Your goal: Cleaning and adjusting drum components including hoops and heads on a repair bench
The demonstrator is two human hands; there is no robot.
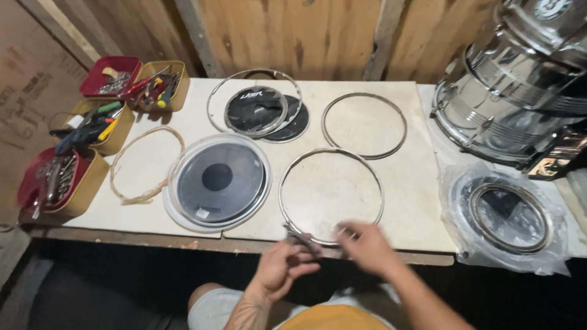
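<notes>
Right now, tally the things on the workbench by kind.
Bare metal hoops: 3
Drumheads: 3
Wooden hoop: 1
Tool bins: 4
Bagged hoop: 1
Chrome drum: 1
Total: 13

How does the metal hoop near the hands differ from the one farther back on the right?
The near hoop looks larger than the far hoop. The near hoop is touched by the right hand at its front edge; the far hoop lies untouched. Both are bare metal rings lying flat on the table.
</notes>
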